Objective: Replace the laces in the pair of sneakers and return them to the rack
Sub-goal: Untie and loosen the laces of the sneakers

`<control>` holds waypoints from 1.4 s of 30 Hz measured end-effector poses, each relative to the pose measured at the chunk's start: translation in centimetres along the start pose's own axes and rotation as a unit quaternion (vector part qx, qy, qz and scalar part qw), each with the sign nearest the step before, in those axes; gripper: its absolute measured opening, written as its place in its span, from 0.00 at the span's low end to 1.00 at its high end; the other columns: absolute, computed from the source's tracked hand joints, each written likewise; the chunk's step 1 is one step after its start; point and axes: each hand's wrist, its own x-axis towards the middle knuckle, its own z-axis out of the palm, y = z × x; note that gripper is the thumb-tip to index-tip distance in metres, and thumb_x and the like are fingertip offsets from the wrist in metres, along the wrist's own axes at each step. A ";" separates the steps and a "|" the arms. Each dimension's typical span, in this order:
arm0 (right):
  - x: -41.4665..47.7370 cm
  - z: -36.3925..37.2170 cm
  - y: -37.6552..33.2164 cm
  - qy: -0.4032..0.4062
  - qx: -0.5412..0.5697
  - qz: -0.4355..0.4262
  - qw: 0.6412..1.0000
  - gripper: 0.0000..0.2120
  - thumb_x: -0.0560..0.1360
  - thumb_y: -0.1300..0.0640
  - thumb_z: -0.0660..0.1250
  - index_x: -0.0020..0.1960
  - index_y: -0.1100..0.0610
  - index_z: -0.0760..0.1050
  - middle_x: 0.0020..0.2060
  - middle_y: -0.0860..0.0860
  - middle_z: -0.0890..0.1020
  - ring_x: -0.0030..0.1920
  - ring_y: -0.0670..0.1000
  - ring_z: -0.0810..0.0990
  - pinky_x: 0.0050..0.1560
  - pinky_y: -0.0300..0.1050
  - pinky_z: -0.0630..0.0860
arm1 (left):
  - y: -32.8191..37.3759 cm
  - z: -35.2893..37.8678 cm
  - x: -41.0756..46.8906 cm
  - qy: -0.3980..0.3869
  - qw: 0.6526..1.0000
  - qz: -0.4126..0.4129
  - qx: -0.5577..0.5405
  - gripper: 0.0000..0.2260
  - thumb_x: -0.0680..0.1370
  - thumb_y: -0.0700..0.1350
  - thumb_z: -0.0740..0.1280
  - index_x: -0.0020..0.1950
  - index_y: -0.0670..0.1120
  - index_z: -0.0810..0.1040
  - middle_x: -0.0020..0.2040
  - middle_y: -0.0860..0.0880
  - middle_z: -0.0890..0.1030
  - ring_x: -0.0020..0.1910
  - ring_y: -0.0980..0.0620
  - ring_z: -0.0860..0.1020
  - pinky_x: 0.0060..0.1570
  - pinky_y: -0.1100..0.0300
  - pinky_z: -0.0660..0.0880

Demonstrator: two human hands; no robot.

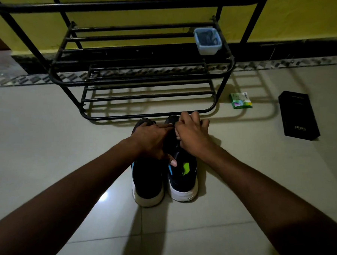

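Two black sneakers with white soles stand side by side on the floor, heels toward me: the left sneaker point(148, 182) and the right sneaker point(183, 178), which has a lime-green patch. My left hand point(153, 140) lies over the front of both shoes, thumb pressing the right sneaker's tongue area. My right hand point(191, 135) is curled over the right sneaker's lace area, fingers pinched; the lace itself is hidden under the hands. The black metal shoe rack point(142, 81) stands just beyond the toes.
A small clear plastic tub point(208, 41) holding dark laces sits on the rack's middle shelf at the right. On the tiled floor to the right lie a green-white small box point(241, 100) and a black phone box point(299, 115). A yellow wall runs behind.
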 end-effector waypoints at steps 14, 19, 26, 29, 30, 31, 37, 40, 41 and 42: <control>0.6 2.5 3.4 0.043 0.268 0.038 0.962 0.07 0.76 0.58 0.71 0.41 0.50 0.76 0.44 0.48 0.76 0.52 0.51 0.72 0.50 0.45 0.67 | 0.7 -0.5 0.0 -0.036 0.998 -0.026 0.040 0.56 0.60 0.80 0.67 0.81 0.54 0.57 0.82 0.50 0.58 0.79 0.47 0.61 0.75 0.40 0.56; 0.7 1.5 2.8 0.082 0.672 0.222 0.702 0.10 0.84 0.61 0.58 0.44 0.56 0.71 0.38 0.54 0.80 0.27 0.45 0.67 0.26 0.38 0.63 | 0.9 -0.6 -0.1 -0.032 0.998 -0.030 0.043 0.56 0.61 0.79 0.68 0.81 0.52 0.56 0.82 0.49 0.59 0.79 0.46 0.61 0.76 0.39 0.55; 0.2 1.0 4.9 -0.019 0.268 0.005 0.963 0.05 0.74 0.57 0.73 0.43 0.53 0.77 0.36 0.45 0.78 0.38 0.42 0.76 0.39 0.41 0.70 | 1.4 -1.0 -0.3 -0.042 0.997 -0.029 0.057 0.54 0.62 0.78 0.68 0.81 0.52 0.57 0.82 0.49 0.57 0.79 0.47 0.60 0.75 0.39 0.52; 0.5 1.1 4.9 -0.029 0.216 -0.036 0.975 0.05 0.75 0.62 0.70 0.42 0.54 0.77 0.41 0.49 0.78 0.46 0.51 0.77 0.45 0.44 0.71 | 1.4 -1.0 -0.3 -0.039 0.997 -0.027 0.056 0.54 0.63 0.78 0.68 0.81 0.53 0.57 0.82 0.49 0.58 0.79 0.48 0.60 0.75 0.40 0.52; 0.5 1.3 4.9 -0.023 0.206 -0.036 0.978 0.05 0.76 0.61 0.69 0.43 0.54 0.77 0.44 0.50 0.76 0.49 0.53 0.75 0.47 0.46 0.70 | 1.4 -1.0 -0.3 -0.039 0.997 -0.027 0.056 0.54 0.63 0.78 0.67 0.81 0.53 0.57 0.82 0.49 0.58 0.79 0.48 0.59 0.75 0.40 0.53; 0.5 1.5 4.8 -0.009 0.205 -0.031 0.978 0.04 0.77 0.60 0.69 0.44 0.54 0.76 0.46 0.49 0.74 0.52 0.53 0.72 0.50 0.47 0.68 | 1.4 -1.0 -0.3 -0.039 0.997 -0.027 0.057 0.54 0.63 0.78 0.67 0.81 0.52 0.57 0.82 0.49 0.58 0.79 0.48 0.59 0.75 0.40 0.53; 0.2 0.6 3.7 0.147 0.600 0.122 0.777 0.12 0.81 0.66 0.61 0.41 0.55 0.71 0.44 0.53 0.83 0.45 0.47 0.83 0.43 0.38 0.74 | 1.2 -0.9 -0.4 -0.038 0.997 -0.027 0.057 0.55 0.63 0.79 0.67 0.81 0.50 0.56 0.82 0.48 0.57 0.80 0.47 0.59 0.76 0.40 0.52; 0.0 0.6 4.4 0.116 0.602 0.110 0.782 0.12 0.83 0.66 0.58 0.42 0.55 0.68 0.33 0.52 0.77 0.30 0.49 0.76 0.34 0.41 0.70 | 1.3 -1.0 -0.4 -0.042 0.997 -0.030 0.054 0.55 0.64 0.78 0.67 0.82 0.50 0.55 0.82 0.48 0.56 0.80 0.47 0.58 0.76 0.41 0.51; 0.0 0.8 4.9 0.105 0.555 0.082 0.821 0.11 0.82 0.65 0.59 0.43 0.54 0.68 0.32 0.51 0.75 0.30 0.49 0.73 0.34 0.43 0.69 | 1.3 -1.0 -0.4 -0.041 0.997 -0.030 0.056 0.55 0.64 0.78 0.68 0.82 0.50 0.55 0.82 0.48 0.56 0.80 0.47 0.59 0.76 0.41 0.52; -0.1 0.9 5.3 0.087 0.480 0.044 0.872 0.09 0.81 0.63 0.60 0.44 0.53 0.69 0.34 0.49 0.75 0.32 0.49 0.73 0.35 0.45 0.70 | 1.4 -1.0 -0.5 -0.039 0.997 -0.029 0.058 0.55 0.64 0.78 0.67 0.82 0.50 0.55 0.82 0.48 0.56 0.80 0.47 0.59 0.76 0.42 0.52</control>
